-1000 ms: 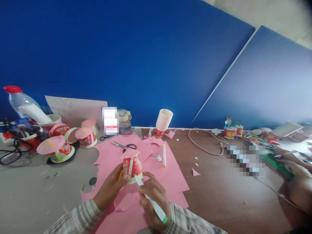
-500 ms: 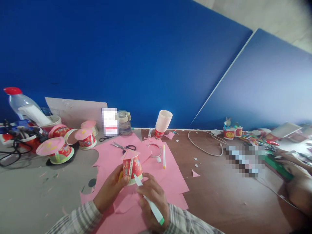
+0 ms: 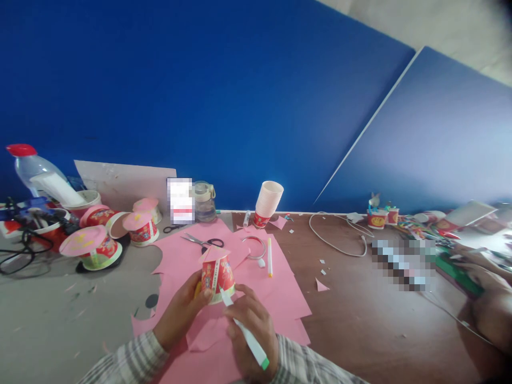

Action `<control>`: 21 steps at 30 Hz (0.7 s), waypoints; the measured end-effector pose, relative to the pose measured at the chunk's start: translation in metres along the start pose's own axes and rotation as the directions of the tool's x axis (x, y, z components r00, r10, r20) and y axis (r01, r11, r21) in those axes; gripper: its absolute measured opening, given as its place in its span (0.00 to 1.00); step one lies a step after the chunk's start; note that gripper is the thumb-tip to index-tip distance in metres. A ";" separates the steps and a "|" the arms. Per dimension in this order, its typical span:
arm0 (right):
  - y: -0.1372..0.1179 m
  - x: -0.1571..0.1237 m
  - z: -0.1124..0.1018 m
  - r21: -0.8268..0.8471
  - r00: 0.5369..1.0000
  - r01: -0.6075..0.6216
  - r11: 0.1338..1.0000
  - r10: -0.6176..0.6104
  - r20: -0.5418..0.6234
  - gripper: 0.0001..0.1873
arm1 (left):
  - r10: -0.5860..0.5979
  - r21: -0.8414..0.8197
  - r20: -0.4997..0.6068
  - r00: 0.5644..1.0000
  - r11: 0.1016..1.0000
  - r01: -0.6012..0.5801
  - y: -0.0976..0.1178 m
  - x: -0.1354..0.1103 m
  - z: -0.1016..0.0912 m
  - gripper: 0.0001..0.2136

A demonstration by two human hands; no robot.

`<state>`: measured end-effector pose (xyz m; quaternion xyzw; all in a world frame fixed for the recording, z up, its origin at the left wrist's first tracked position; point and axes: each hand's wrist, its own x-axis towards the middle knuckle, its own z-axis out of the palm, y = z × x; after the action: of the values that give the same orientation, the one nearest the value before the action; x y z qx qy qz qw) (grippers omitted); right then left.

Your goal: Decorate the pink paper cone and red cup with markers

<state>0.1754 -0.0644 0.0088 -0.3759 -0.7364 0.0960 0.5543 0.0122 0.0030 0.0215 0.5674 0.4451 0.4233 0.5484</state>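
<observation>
My left hand (image 3: 184,300) is wrapped round a red patterned paper cup (image 3: 222,272), turned upside down with a pink paper cone (image 3: 215,255) on its top. Something yellow shows between that hand and the cup. In my right hand (image 3: 253,325) is a white marker (image 3: 252,341) with a green end, held like a pen. The marker's tip is at the pale green band near the cup's lower rim; I cannot tell if it touches. Pink paper sheets (image 3: 276,298) lie beneath both hands. Just beyond the cup rest black-handled scissors (image 3: 204,242).
A yellow-ended marker (image 3: 269,257) and a ring of tape (image 3: 256,248) lie on the paper. Behind stand stacked paper cups (image 3: 269,202) and a water bottle (image 3: 205,201). Several pink-topped cups (image 3: 141,230) are at left. A cable (image 3: 336,248) and another person's arm (image 3: 490,298) are at right.
Both hands keep their hold on the cup and marker, almost in the same place. The other person's hand at the right has shifted slightly.
</observation>
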 end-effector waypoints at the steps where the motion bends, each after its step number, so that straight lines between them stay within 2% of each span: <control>1: 0.000 -0.001 0.000 0.006 1.000 0.003 1.000 -0.003 -0.007 0.09 | -0.003 -0.002 -0.002 1.000 1.000 0.003 -0.001 0.000 0.000 0.22; 6: 0.000 -0.002 -0.001 0.033 0.999 -0.024 0.999 0.025 -0.025 0.08 | 0.000 -0.013 0.017 1.000 1.000 0.000 -0.003 0.001 -0.002 0.23; 13: 0.001 0.003 -0.002 -0.009 1.000 0.013 1.000 -0.013 0.007 0.09 | -0.005 -0.027 0.031 0.999 1.000 0.006 0.001 -0.002 0.000 0.21; 21: 0.000 0.002 0.000 -0.028 0.999 -0.031 0.999 0.031 0.009 0.11 | -0.012 -0.029 0.019 1.000 0.999 0.013 0.002 -0.001 0.001 0.21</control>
<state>0.1755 -0.0631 0.0102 -0.3944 -0.7344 0.0963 0.5440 0.0128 0.0019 0.0236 0.5604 0.4373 0.4211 0.5634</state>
